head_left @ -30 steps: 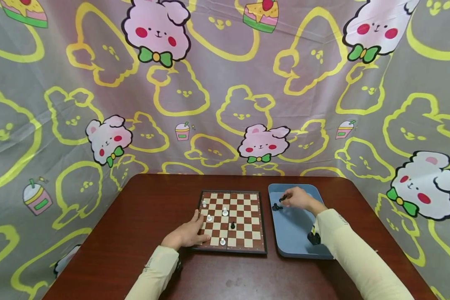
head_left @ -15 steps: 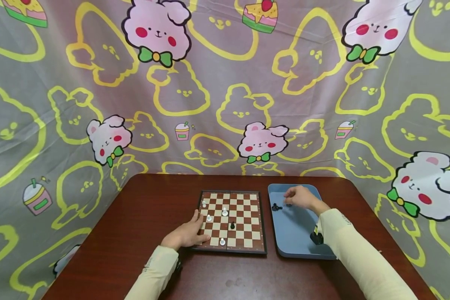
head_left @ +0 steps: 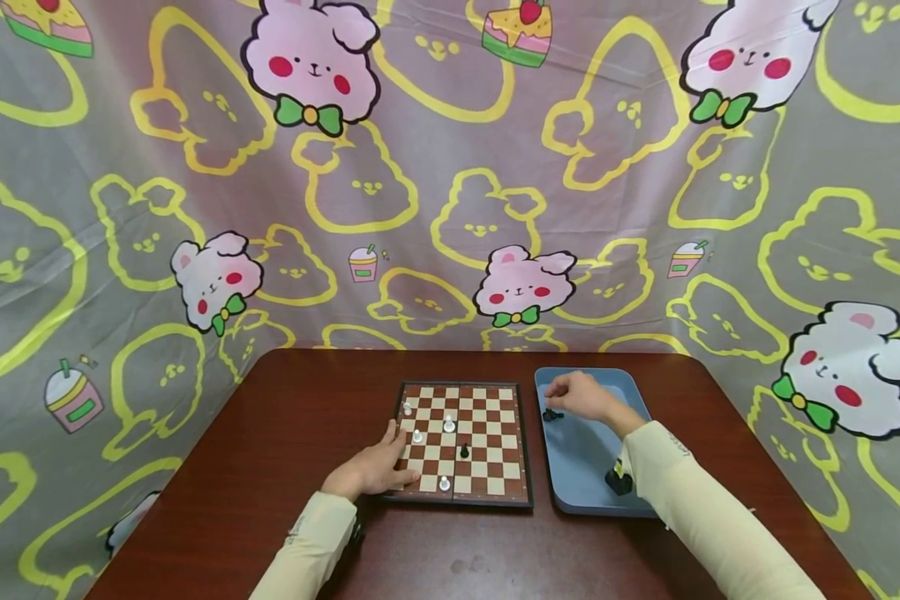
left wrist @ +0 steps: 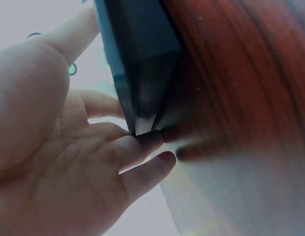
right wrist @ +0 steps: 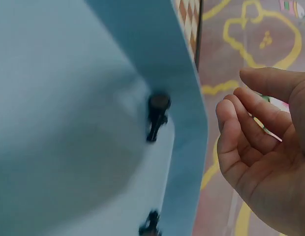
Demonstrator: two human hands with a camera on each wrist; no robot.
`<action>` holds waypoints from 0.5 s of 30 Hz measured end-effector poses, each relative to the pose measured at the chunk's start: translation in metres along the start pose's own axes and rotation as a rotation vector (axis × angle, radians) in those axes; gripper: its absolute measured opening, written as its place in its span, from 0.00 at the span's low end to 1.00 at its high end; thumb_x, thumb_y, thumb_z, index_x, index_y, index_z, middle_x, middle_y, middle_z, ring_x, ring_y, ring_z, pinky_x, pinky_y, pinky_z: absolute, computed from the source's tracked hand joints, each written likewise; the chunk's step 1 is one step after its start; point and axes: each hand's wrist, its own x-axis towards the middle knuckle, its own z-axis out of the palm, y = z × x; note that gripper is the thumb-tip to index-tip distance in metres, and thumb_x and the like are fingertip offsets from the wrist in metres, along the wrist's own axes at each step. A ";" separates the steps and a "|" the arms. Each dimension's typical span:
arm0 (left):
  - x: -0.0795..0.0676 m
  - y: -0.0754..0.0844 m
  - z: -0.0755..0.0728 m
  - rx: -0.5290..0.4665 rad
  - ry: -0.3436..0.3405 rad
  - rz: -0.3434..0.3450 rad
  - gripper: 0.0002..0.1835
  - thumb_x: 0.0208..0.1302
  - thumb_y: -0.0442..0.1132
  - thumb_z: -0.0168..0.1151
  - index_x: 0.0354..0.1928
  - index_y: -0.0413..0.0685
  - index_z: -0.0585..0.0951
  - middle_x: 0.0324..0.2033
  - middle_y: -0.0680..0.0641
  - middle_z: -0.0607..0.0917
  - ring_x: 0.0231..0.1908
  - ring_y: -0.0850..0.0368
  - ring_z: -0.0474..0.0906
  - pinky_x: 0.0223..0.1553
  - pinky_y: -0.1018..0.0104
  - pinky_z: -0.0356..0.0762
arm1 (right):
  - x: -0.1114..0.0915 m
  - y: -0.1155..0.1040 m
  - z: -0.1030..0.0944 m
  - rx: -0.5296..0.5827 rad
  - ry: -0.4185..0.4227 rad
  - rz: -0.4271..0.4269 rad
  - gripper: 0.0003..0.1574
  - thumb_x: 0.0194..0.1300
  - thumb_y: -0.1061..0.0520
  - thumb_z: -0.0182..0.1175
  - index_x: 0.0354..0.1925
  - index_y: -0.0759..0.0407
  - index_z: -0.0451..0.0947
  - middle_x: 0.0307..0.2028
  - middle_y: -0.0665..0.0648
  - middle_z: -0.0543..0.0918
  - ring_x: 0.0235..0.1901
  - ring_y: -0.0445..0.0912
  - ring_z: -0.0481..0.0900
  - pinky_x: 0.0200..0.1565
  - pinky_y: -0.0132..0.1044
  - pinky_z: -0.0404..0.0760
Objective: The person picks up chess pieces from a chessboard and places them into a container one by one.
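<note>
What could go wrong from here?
The left hand touches the board; a nudge might shift or topple the white pieces on it.

The right hand is over the tray, near small black pieces close to the tray's side; its fingers could knock one piece while reaching for another, or bump the side.

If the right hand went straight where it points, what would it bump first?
Probably the left rim of the blue, round-cornered tray; depth is unclear, so the right hand might pass above it.
</note>
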 end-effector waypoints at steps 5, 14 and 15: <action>-0.001 0.001 -0.001 -0.003 -0.004 -0.001 0.46 0.62 0.56 0.60 0.71 0.33 0.55 0.71 0.30 0.44 0.52 0.34 0.73 0.51 0.48 0.71 | 0.000 -0.020 0.011 0.018 -0.025 0.004 0.13 0.63 0.59 0.61 0.45 0.64 0.81 0.33 0.50 0.83 0.32 0.46 0.79 0.33 0.40 0.76; -0.001 0.002 -0.003 0.001 -0.011 -0.009 0.46 0.62 0.56 0.60 0.71 0.34 0.55 0.71 0.31 0.44 0.51 0.35 0.74 0.50 0.49 0.71 | 0.003 -0.044 0.033 0.033 -0.060 0.019 0.12 0.63 0.59 0.62 0.44 0.62 0.82 0.33 0.49 0.82 0.32 0.50 0.79 0.31 0.39 0.75; -0.001 0.003 -0.003 0.001 -0.011 -0.008 0.46 0.62 0.56 0.60 0.71 0.33 0.55 0.71 0.31 0.44 0.51 0.35 0.74 0.51 0.49 0.71 | 0.004 -0.046 0.036 0.033 -0.062 0.018 0.11 0.63 0.59 0.62 0.44 0.62 0.82 0.32 0.49 0.82 0.31 0.51 0.79 0.30 0.39 0.75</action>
